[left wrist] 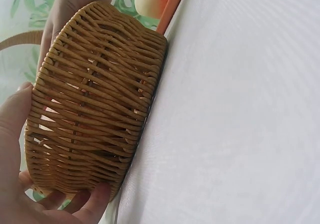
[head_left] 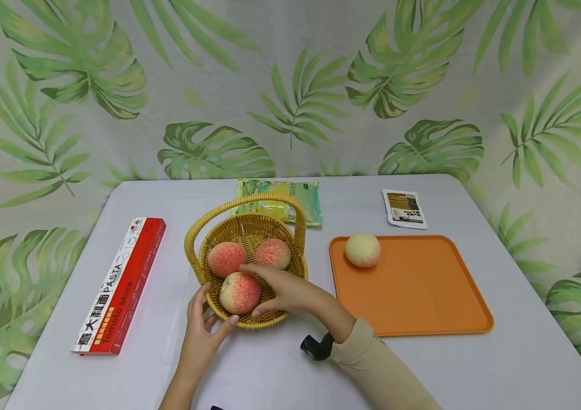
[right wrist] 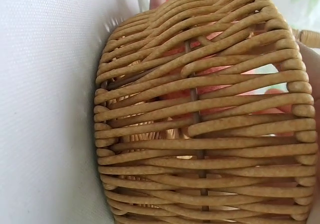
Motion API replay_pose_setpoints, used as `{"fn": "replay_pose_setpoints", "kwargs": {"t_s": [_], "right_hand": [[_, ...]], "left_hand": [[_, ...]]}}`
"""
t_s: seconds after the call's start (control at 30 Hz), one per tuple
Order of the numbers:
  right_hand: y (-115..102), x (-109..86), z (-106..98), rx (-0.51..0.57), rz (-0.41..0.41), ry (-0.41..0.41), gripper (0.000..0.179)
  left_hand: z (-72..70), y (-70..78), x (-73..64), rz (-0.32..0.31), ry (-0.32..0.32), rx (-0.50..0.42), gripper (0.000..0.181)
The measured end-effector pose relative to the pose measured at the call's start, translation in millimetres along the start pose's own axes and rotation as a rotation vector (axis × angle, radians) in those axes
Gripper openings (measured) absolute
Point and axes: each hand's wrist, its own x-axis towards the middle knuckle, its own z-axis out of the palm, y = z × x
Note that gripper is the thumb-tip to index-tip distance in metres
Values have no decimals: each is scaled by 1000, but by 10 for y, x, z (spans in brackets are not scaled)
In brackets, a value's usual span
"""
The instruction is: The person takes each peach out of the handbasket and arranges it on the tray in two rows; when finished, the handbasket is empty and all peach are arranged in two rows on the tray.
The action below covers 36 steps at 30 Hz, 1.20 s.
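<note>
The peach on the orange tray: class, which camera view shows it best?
The head view: the peach sits whole on the tray. The left wrist view catches only part of it behind the basket; the right wrist view shows none.

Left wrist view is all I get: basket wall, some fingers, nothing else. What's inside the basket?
Observer: Three peaches in the basket; the right hand grips the nearest peach.
Operator: Left hand doing what?
Observer: The left hand holds the basket's near rim from outside.
Operator: That peach at my frame's top?
Observer: It's a fourth peach, on the orange tray right of the basket.
</note>
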Motion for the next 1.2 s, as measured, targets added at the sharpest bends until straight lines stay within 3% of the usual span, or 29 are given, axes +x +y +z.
{"fn": "replay_pose_setpoints", "kwargs": {"t_s": [0.27,0.6,0.93,1.2], "right_hand": [[-2,55,11,1,13,-41,79],[49,155,37,-19,-88,-54,73],[6,197,57,-65,-9,-76,72],[8,211,88,-87,-43,-46,67]], "left_hand": [[-5,-9,6,2,-10,0,83],[-6,6,-3,-17,-7,1,84],[-3,7,-5,-25,-11,-14,84],[-3,6,-6,-19,-11,-18,84]]}}
